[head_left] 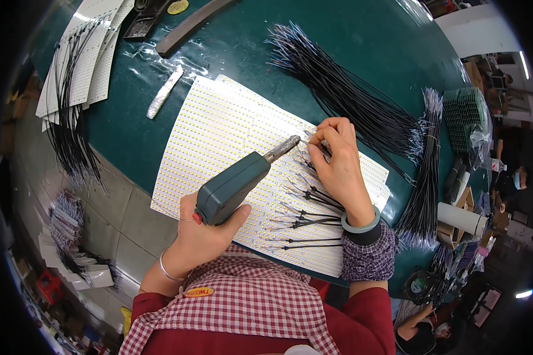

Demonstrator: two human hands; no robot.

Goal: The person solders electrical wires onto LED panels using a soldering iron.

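My left hand (210, 244) is wrapped round a dark green soldering gun (234, 187). Its metal tip points up and to the right, close to the fingertips of my right hand (341, 167). Those fingers are pinched together on a thin wire (307, 135), mostly hidden by the hand. Beneath both hands lies a white LED board (213, 127), covered with rows of small yellow dots, on top of at least one more board. Several short black cables (314, 222) with split ends lie across the board's right side, below my right hand.
Bundles of black cables (343, 89) lie at the far side and along the right (423, 177). A foil-wrapped stick (164, 93) and a grey bar (192, 26) sit at the far left. More boards with cables (83, 65) overhang the left table edge. Green boards (463, 118) are stacked at right.
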